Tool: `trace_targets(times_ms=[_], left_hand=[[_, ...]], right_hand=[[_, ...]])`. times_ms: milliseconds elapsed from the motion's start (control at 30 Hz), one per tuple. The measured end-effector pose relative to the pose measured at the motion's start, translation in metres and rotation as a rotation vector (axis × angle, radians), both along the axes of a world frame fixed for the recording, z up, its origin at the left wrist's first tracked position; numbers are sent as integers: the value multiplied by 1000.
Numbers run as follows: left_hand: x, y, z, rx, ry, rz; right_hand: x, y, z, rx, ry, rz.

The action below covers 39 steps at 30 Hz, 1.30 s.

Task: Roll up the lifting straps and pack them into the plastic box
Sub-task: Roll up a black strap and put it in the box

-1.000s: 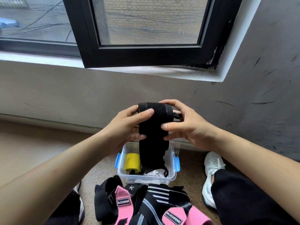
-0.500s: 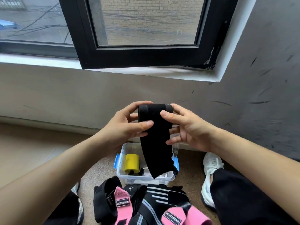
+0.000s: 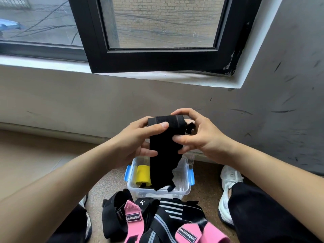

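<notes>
Pinching one half-rolled black strap (image 3: pixel 164 155) above one plastic box (image 3: pixel 181 191): left hand (image 3: pixel 133 142), right hand (image 3: pixel 201 139).

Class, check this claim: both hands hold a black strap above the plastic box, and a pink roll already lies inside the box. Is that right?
Not quite: the head view shows the roll in the plastic box is yellow, not pink. The rest stands: left hand and right hand hold the black strap above the box.

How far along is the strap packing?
Done: one yellow roll lies in the plastic box. In hand: left hand and right hand grip a partly rolled black strap, tail hanging over the box. Left: the pile of pink and black straps on the floor.
</notes>
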State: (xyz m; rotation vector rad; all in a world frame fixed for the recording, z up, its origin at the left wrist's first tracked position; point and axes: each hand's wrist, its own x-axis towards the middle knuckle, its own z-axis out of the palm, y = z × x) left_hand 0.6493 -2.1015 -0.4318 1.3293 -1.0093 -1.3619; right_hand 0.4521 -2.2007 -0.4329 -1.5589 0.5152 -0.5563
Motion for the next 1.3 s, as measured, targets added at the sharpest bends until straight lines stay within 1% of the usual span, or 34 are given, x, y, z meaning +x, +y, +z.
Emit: trace_targets(times_ms=[67,100,167,233,367,467,567,733,867,933,1067,1200,1300], left_hand=[[2,-1,-1,-32,0,11],[2,-1,-1,-54,12,16],[2,-1,-1,-98,34,30],[1,-1,-2,-134,14,38],[-2,0,-5,-202,-41,80],[-5,1,-5,-236,-62,90],[-7,1,-3,-198,-34,75],[-11,-1,1,-111,75,51],[-11,0,3,-126,95,59],[-9,0,3,-129,95,70],[-1,0,0,-126,134,61],[1,0,-5,-170,148,47],[-1,0,-8,-217,129,45]], right_hand=[[0,0,1,-3,21,4],[0,-1,1,27,36,14],[-1,-1,3,134,62,48],[-1,0,6,211,84,68],[0,1,9,210,123,27],[0,0,8,185,101,-9],[0,-2,6,183,48,-40],[1,-3,2,213,-45,-59],[1,-3,-1,227,-88,-62],[2,-2,-2,189,-89,-60],[1,-2,-1,118,-58,-59],[0,-3,6,197,18,-31],[-4,-4,11,235,121,20]])
